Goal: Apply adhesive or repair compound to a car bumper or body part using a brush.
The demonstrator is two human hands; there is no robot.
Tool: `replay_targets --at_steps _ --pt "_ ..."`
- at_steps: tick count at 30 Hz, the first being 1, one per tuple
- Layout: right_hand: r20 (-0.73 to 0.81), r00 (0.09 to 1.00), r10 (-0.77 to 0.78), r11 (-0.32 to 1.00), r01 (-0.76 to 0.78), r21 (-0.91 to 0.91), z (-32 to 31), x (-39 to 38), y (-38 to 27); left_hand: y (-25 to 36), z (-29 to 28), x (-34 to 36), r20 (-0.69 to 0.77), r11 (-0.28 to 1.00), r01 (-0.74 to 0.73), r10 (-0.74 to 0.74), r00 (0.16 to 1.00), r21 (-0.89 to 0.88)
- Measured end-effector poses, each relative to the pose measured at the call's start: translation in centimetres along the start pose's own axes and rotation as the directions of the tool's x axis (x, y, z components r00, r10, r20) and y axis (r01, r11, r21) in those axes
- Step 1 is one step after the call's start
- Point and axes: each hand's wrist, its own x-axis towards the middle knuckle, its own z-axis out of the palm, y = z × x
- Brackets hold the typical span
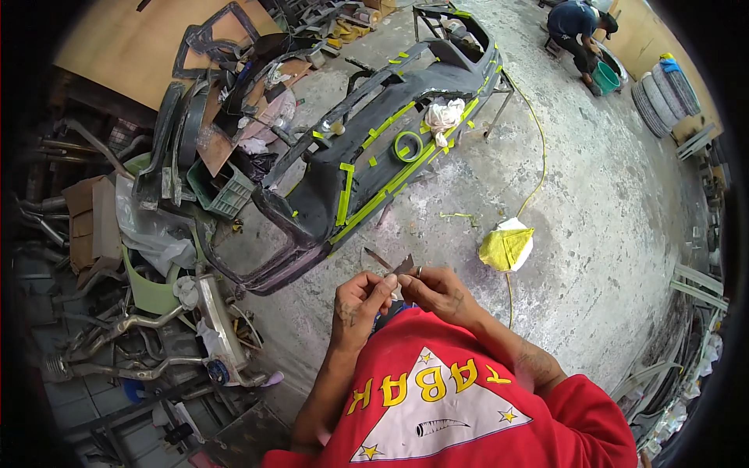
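Observation:
My left hand [360,300] and my right hand [437,290] meet in front of my chest, above my red shirt. Together they pinch a small flat dark piece [405,266] with a thin strip [378,258] sticking out to the left; what it is I cannot tell. Just beyond the hands a dark car bumper [367,168] rests on a metal stand, marked with strips of yellow-green tape. A roll of the same tape [407,146] and a crumpled white cloth [444,117] lie on the bumper.
A yellow and white bundle [505,247] lies on the concrete floor to the right, on a thin yellow cord. Scrap parts, pipes and panels are piled at the left. At the far right another person [579,27] crouches by a green bucket [605,77]; tyres lean nearby.

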Motion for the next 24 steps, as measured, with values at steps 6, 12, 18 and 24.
replay_targets --at_steps 6,12,18,24 --pt "-0.005 0.997 -0.08 0.996 0.08 0.033 0.0 -0.3 0.2 0.6 0.8 -1.0 -0.001 0.992 0.005 -0.006 1.0 -0.127" --pt "-0.059 0.983 -0.174 0.985 0.173 -0.018 0.0 -0.3 2.0 0.5 1.2 -1.6 -0.015 0.988 -0.02 0.018 1.0 -0.152" --pt "-0.079 0.979 -0.186 0.982 0.189 0.026 0.1 -0.7 1.9 0.3 1.6 -2.1 -0.025 0.985 -0.059 0.056 0.998 -0.163" --pt "-0.128 0.978 -0.165 0.984 0.171 0.04 0.1 -1.2 1.5 0.4 2.2 -2.4 -0.032 0.983 -0.084 0.08 0.996 -0.166"
